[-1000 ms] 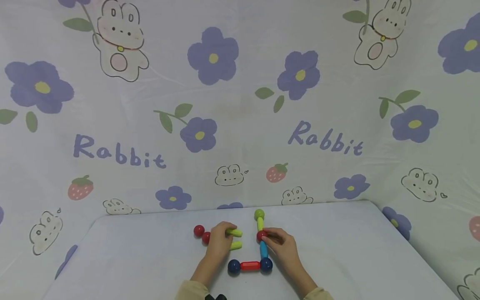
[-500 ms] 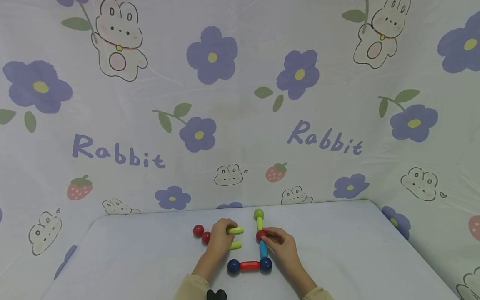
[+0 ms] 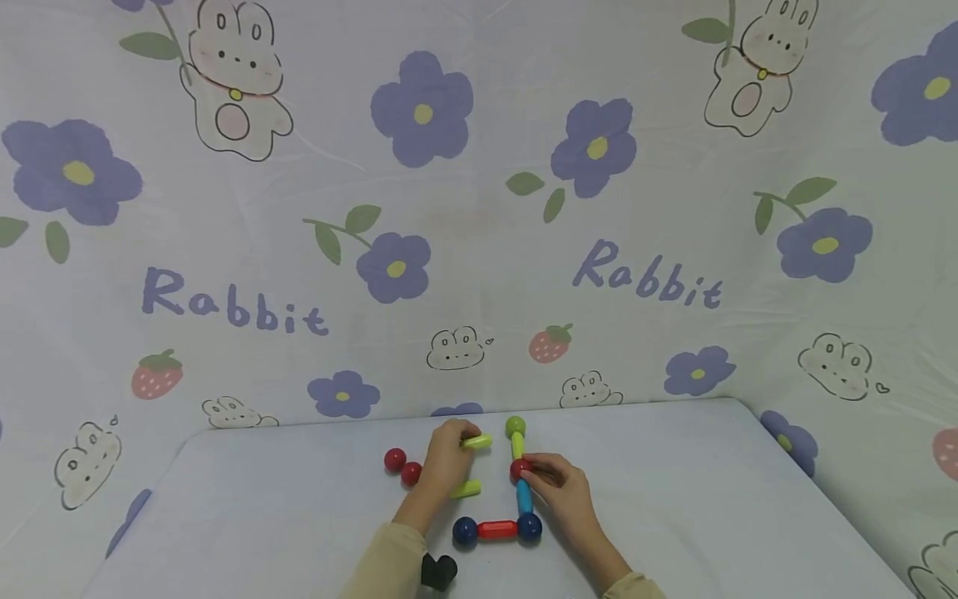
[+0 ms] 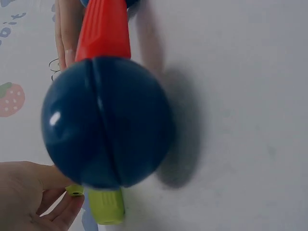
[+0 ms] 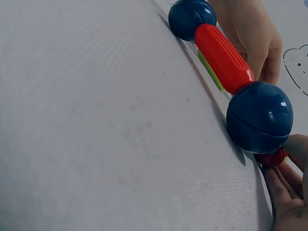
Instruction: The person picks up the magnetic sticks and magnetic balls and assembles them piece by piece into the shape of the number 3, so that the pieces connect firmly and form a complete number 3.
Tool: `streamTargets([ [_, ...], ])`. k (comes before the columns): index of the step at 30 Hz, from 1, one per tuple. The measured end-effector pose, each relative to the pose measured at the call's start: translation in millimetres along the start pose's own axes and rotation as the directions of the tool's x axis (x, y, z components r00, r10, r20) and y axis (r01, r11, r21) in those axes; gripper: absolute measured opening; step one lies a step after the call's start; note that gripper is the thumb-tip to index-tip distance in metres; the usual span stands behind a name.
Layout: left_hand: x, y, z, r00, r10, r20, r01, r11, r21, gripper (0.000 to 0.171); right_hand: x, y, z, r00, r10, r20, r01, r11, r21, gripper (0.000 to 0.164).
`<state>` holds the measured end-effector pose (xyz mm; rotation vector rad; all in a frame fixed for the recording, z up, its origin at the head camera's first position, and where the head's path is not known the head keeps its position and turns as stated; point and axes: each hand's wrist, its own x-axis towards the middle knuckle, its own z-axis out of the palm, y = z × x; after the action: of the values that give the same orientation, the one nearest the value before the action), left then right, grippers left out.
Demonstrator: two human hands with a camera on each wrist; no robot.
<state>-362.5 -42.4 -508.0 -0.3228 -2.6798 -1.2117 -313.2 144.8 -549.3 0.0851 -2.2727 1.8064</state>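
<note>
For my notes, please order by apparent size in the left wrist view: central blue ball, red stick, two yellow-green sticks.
Central blue ball
Red stick
Lower yellow-green stick
Yellow-green stick in left hand
Nearness leaves true sizes unsure.

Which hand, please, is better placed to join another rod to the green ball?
Probably the left hand: it holds a lime rod near the green ball, while the right hand pinches a red ball.
</note>
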Motion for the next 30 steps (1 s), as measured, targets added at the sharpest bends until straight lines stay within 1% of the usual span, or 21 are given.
streamTargets([
  [3,4.7,2.6,-0.8,1.0,0.008,0.011,-0.008,1.0,0.015,0.028,-0.4,-0.5,-0.5,1.0,-0.006,0.005,0.005,1.0,0.006,0.028],
  [6,8.0,4.3,-1.8,0.999,0.03,0.016,-0.031,0.999,0.04,0.028,-0.4,-0.1,-1.0,1.0,-0.006,0.01,0.005,1.0,0.01,0.028],
  [13,18.4,8.3,-0.6,0.999,0.02,0.049,-0.022,0.999,0.032,0.03,0.1,-1.3,-1.8,1.0,0.002,0.016,-0.003,1.0,0.027,0.027],
  [18,26.2,8.4,3.7,0.998,0.002,0.067,-0.008,0.997,0.079,0.03,-0.1,-2.6,-1.3,1.0,-0.005,0.016,0.005,1.0,0.025,0.027],
  [24,29.7,8.0,8.0,0.996,0.035,0.078,-0.043,0.993,0.106,0.028,-0.5,-2.5,-0.4,1.0,-0.002,0.012,0.002,1.0,0.014,0.028],
  [30,33.3,11.3,11.7,0.995,0.054,0.083,-0.065,0.989,0.135,0.029,0.4,-1.0,-1.7,1.0,-0.003,0.011,0.003,1.0,0.012,0.028],
])
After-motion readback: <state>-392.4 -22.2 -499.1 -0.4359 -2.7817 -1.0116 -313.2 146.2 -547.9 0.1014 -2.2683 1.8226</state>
